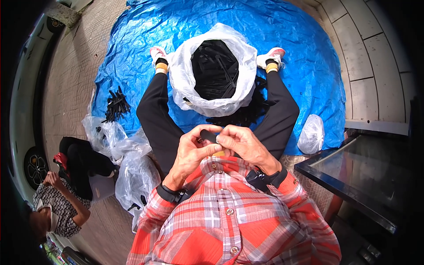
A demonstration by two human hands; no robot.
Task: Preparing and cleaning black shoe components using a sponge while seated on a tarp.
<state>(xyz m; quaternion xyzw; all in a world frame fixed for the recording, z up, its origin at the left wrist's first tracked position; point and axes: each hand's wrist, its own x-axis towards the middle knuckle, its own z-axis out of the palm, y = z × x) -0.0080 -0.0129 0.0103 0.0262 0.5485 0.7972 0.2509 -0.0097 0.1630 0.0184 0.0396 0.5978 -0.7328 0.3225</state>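
Note:
In front of my torso, my left hand (191,149) and my right hand (247,143) meet at a small flat black strip (208,136) with a rounded end. Both hands pinch it between thumb and fingers, and part of it is hidden behind them. Beyond the hands, between my outstretched legs, stands a white plastic bag (180,86) with its mouth wide and rim folded outward. Many thin black strips (214,70) fill it. More loose black pieces (254,108) lie at its near right side, partly under my right leg.
A blue tarp (304,66) covers the ground. A pile of black strips (117,105) lies left, near clear plastic bags (137,172). A tied white bag (312,134) and a dark-framed table (362,163) are right. Another person (62,198) sits at left, near a parked car (26,132).

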